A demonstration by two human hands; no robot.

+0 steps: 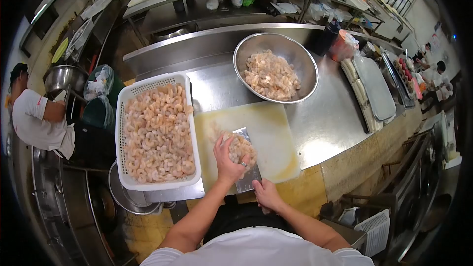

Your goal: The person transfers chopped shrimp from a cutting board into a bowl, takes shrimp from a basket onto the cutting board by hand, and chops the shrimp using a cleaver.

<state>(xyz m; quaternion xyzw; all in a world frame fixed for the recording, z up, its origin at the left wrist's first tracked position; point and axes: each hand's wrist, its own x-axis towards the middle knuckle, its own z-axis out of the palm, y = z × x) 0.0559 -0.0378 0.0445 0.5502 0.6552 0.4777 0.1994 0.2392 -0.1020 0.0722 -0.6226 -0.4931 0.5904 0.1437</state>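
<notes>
My right hand (268,195) is wrapped round the handle of a cleaver, near the front edge of the cutting board (271,123). The wide cleaver blade (249,181) lies low over the board, pointing away from me. A heap of chopped shrimp (241,147) rests on and beside the blade. My left hand (230,160), with a ring on one finger, is cupped over the heap and grips it against the blade. To the left stands a white perforated basket (119,143) full of peeled shrimp (157,133). Behind the board, a steel bowl (308,69) holds chopped shrimp (271,75).
The steel table has a raised back edge (197,37). Trays with lids (374,88) lie on its right side. A dark container (329,37) stands at the back. A co-worker (42,113) is at the far left, near green bins (98,111); other people work at far right.
</notes>
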